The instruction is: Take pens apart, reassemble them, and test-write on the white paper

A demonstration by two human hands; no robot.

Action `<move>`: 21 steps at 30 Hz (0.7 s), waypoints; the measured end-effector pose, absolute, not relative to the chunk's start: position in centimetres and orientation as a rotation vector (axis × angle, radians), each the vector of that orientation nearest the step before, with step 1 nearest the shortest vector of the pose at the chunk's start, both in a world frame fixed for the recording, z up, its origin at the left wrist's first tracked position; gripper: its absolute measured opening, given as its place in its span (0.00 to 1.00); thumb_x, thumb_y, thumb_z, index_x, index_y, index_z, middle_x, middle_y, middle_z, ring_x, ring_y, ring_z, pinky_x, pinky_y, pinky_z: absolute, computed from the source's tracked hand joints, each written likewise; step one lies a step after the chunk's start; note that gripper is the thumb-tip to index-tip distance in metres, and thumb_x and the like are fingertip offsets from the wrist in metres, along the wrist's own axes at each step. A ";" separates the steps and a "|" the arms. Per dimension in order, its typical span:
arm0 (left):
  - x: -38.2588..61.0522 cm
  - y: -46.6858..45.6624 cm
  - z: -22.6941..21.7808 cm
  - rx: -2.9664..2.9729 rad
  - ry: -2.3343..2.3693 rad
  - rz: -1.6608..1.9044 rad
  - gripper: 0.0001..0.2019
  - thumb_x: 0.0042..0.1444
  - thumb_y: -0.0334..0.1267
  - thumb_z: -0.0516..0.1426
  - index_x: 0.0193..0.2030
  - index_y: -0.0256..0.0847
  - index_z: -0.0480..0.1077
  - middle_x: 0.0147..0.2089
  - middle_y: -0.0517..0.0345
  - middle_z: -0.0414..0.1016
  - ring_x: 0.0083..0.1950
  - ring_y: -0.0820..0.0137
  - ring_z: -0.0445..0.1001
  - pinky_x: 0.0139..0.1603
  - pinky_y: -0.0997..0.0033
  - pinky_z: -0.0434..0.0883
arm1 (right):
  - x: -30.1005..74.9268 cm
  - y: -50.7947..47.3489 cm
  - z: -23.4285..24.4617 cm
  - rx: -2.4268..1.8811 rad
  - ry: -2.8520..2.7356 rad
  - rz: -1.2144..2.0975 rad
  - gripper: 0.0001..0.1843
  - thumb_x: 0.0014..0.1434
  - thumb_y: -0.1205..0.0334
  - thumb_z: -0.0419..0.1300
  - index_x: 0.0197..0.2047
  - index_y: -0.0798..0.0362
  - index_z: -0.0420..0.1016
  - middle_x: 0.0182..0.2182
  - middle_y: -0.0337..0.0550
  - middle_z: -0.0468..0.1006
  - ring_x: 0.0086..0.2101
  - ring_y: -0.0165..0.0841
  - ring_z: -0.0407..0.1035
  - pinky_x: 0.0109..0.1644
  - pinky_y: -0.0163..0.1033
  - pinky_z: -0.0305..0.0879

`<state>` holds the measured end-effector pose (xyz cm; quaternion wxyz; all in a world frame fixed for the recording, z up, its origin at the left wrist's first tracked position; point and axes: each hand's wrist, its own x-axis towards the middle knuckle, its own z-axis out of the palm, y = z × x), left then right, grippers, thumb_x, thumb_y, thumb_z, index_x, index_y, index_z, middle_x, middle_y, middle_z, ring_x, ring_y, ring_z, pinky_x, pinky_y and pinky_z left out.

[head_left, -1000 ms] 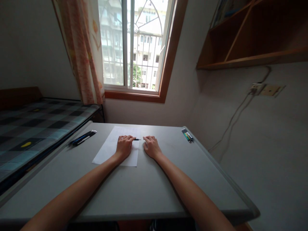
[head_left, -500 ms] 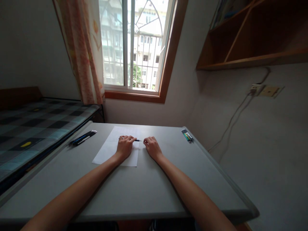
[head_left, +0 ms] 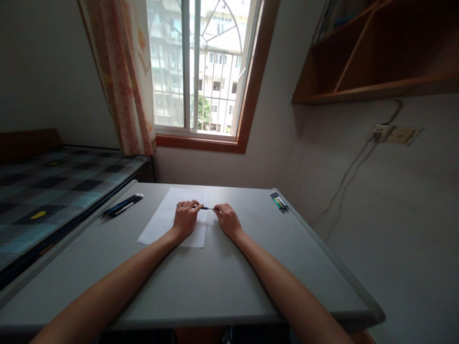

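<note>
My left hand (head_left: 185, 216) rests on a white sheet of paper (head_left: 158, 227), its fingers closed around a dark pen (head_left: 204, 208). The pen lies level, with its thin tip pointing right, past the paper's edge. Facing it, my right hand (head_left: 227, 220) is on the bare table, thumb and fingers pinched together. Something small and dark shows at those fingertips, right by the pen's tip. It is too small to name, and I cannot tell whether it touches the pen.
On the grey-white table (head_left: 215, 282), several dark pens (head_left: 124, 206) lie at the left edge. Several more pens with green and yellow parts (head_left: 279, 202) lie at the far right. A checked bed (head_left: 82, 177) stands left, and a wooden shelf (head_left: 373, 91) hangs at upper right.
My right fingertips and the small piece in them have come slightly up and level with the pen's tip, narrowing the gap. The left hand is almost still.
</note>
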<state>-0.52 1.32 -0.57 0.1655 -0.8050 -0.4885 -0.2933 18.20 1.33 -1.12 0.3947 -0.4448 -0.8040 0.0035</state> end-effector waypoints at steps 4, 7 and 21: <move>-0.5 1.4 -0.6 -2.318 -1.356 -0.861 0.17 0.56 0.28 0.48 0.47 0.49 0.70 0.42 0.53 0.72 0.40 0.65 0.68 0.45 0.61 0.57 | 18.2 1.2 -0.9 -1.128 -2.061 -0.029 0.07 0.61 0.63 0.50 0.37 0.52 0.68 0.32 0.44 0.72 0.38 0.35 0.64 0.43 0.40 0.62; -0.5 1.4 -0.7 -2.294 -1.374 -0.873 0.16 0.56 0.29 0.48 0.47 0.48 0.70 0.42 0.53 0.72 0.40 0.65 0.69 0.44 0.62 0.58 | 18.2 1.1 -0.8 -1.137 -2.066 -0.052 0.07 0.61 0.63 0.49 0.37 0.52 0.68 0.32 0.44 0.72 0.37 0.35 0.63 0.43 0.40 0.61; -0.7 1.7 -0.9 -2.345 -1.222 -0.842 0.16 0.57 0.29 0.49 0.49 0.47 0.68 0.42 0.54 0.71 0.40 0.67 0.68 0.42 0.64 0.59 | 18.2 1.1 -0.8 -1.070 -2.088 -0.071 0.05 0.60 0.64 0.51 0.35 0.52 0.68 0.31 0.43 0.71 0.36 0.35 0.62 0.41 0.39 0.61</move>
